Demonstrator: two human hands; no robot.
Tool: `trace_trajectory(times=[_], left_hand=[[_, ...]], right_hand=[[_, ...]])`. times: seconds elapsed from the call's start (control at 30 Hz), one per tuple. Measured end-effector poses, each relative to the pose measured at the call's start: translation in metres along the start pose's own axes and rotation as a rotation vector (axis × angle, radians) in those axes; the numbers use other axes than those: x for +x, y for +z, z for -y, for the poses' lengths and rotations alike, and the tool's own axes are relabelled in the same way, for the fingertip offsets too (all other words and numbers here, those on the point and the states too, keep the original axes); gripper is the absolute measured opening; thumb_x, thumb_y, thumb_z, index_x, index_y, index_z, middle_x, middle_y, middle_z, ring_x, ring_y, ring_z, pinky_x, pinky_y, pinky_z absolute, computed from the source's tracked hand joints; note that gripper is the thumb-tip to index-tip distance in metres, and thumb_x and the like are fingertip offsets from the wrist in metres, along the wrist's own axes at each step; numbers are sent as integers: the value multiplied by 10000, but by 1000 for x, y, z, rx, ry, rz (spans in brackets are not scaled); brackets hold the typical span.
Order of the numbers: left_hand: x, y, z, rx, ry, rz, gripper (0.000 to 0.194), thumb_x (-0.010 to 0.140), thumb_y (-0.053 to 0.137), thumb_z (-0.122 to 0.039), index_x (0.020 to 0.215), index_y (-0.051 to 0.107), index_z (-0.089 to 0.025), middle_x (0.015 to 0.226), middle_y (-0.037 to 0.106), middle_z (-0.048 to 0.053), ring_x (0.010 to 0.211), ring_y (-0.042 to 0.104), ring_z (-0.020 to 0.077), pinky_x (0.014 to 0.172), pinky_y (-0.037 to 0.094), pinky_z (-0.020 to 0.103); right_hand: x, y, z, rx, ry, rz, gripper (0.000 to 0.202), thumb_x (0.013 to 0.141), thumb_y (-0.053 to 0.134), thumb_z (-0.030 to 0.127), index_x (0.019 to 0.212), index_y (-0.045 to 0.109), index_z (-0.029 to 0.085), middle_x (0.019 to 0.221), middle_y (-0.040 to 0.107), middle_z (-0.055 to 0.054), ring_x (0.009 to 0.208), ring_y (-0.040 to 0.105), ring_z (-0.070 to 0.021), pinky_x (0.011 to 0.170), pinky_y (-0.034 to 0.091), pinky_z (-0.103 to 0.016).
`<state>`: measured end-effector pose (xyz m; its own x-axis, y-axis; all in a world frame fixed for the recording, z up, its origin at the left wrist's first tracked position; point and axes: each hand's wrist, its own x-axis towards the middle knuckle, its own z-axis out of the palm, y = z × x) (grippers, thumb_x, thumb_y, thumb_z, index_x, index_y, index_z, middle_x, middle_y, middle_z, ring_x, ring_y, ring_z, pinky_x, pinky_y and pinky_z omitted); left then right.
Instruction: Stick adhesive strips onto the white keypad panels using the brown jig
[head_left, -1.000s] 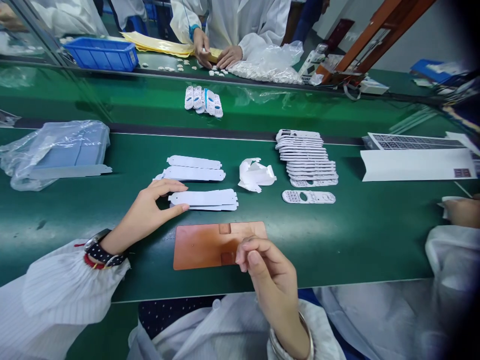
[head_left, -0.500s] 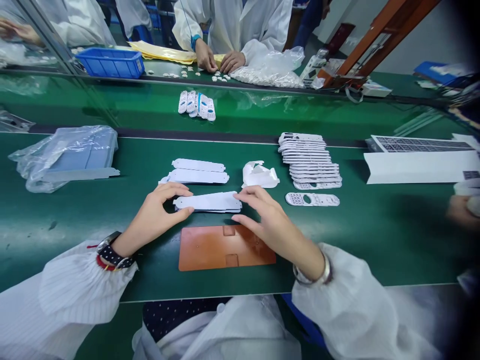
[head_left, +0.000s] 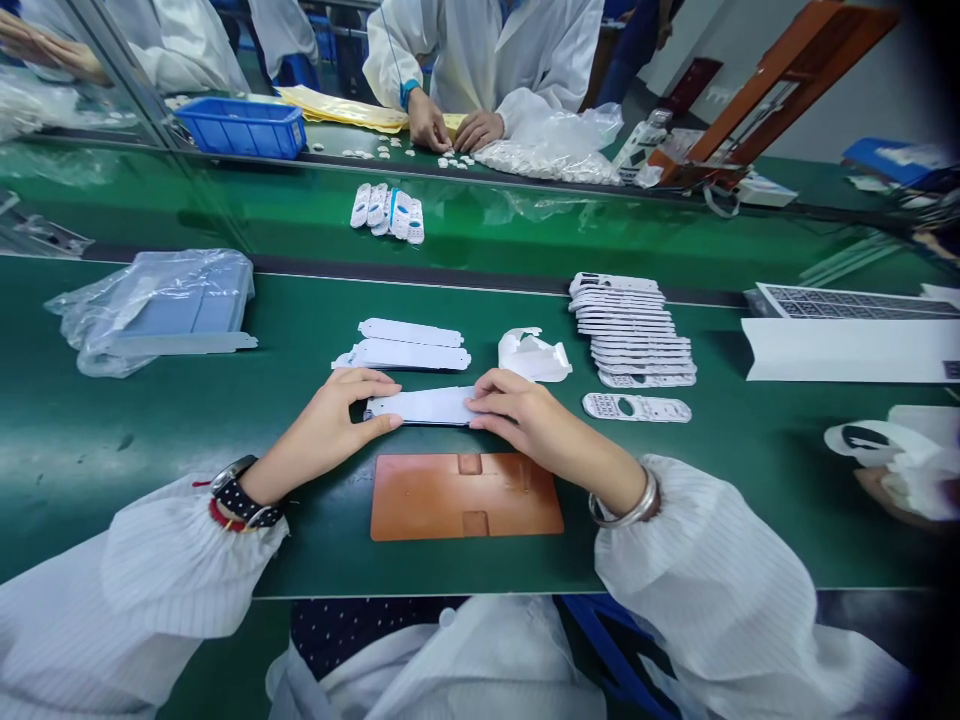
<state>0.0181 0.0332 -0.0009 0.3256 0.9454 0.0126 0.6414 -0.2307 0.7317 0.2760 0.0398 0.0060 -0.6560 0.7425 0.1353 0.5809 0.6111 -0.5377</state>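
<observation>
A small stack of thin white strips (head_left: 427,405) with notched ends lies on the green bench. My left hand (head_left: 349,412) grips its left end, fingers at the back edge and thumb at the front. At the right end, the fingers and thumb of my right hand (head_left: 517,415) close on the stack. Just behind are more white strips (head_left: 416,354) in a loose pile. An orange plate (head_left: 465,500) with two cut-outs lies in front of my hands. A crumpled white piece (head_left: 532,356) rests behind my right hand.
White remote-control panels (head_left: 634,335) overlap in a row at right, with a single panel (head_left: 637,408) before them. Left is a plastic-wrapped stack (head_left: 180,300). Remote-like pieces (head_left: 388,212) lie on the green belt (head_left: 525,225). A co-worker's hand (head_left: 892,490) holds white material at far right.
My right fingers have closed onto the right end of the stack, and its strips now lie more evenly together. At far right, the co-worker's hand has moved further into view with white material.
</observation>
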Motion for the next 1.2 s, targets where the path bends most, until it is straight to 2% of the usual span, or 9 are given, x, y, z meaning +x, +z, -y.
trace_trajectory(times=[0.23, 0.43, 0.53, 0.63, 0.77, 0.9, 1.0, 1.07, 1.2], left_hand=[[0, 1, 1, -4, 13, -20, 375, 764, 632, -410, 1037, 664, -155, 1120, 644, 101, 1133, 497, 266, 1004, 370, 454], [-1, 1, -1, -60, 30, -48, 260, 846, 520, -364, 937, 676, -176, 1052, 673, 76, 1059, 555, 234, 970, 390, 406], [-1, 2, -2, -56, 54, -99, 213, 858, 503, -330, 859, 659, -184, 978, 686, 61, 969, 593, 218, 901, 428, 369], [-2, 3, -1, -36, 64, -134, 216, 872, 485, -331, 851, 645, -187, 918, 690, 55, 899, 602, 215, 836, 444, 355], [-4, 4, -2, -26, 87, -173, 219, 881, 475, -329, 860, 638, -186, 923, 684, 55, 907, 596, 214, 848, 437, 356], [-5, 3, -6, -59, 110, -247, 257, 844, 550, -363, 1025, 618, -193, 1130, 622, 69, 1100, 520, 229, 925, 412, 363], [-6, 2, -10, -170, 42, -242, 411, 781, 632, -408, 1133, 591, -201, 1216, 586, 73, 1066, 536, 236, 863, 452, 345], [-7, 1, -13, -312, -37, -181, 433, 757, 651, -433, 1110, 615, -184, 1117, 641, 73, 907, 602, 210, 804, 480, 329], [-11, -4, -22, -582, -181, -76, 425, 772, 650, -391, 1115, 613, -144, 681, 668, 17, 626, 621, 149, 681, 507, 281]], right_hand=[[5, -3, -2, 31, -13, -30, 196, 924, 463, 224, 854, 636, 165, 946, 596, -71, 838, 580, -167, 747, 491, -307], [3, 13, 0, -371, -140, -239, 268, 947, 361, 154, 782, 571, 131, 785, 622, -99, 732, 557, -192, 658, 481, -337], [1, 18, -3, -464, -197, -287, 242, 936, 341, 107, 853, 567, 124, 813, 638, -107, 739, 570, -197, 658, 490, -342], [0, 19, -5, -345, -186, -305, 216, 926, 344, 81, 973, 546, 144, 903, 640, -98, 816, 582, -186, 713, 507, -338], [2, 18, -5, -148, -159, -422, 169, 907, 410, 89, 931, 535, 200, 870, 634, -56, 810, 594, -168, 715, 517, -334], [5, 16, 0, -54, -205, -630, 172, 861, 483, 48, 876, 529, 213, 825, 634, -42, 804, 612, -166, 691, 523, -337], [5, 15, 6, -12, -246, -722, 198, 827, 507, 17, 843, 532, 213, 817, 632, -41, 794, 616, -171, 664, 523, -346], [4, 14, 9, -11, -267, -735, 201, 819, 512, 14, 825, 537, 214, 847, 632, -50, 804, 612, -179, 645, 521, -352], [-5, 14, 21, -17, -298, -710, 218, 800, 526, 2, 812, 555, 218, 928, 624, -73, 862, 599, -200, 660, 517, -377]])
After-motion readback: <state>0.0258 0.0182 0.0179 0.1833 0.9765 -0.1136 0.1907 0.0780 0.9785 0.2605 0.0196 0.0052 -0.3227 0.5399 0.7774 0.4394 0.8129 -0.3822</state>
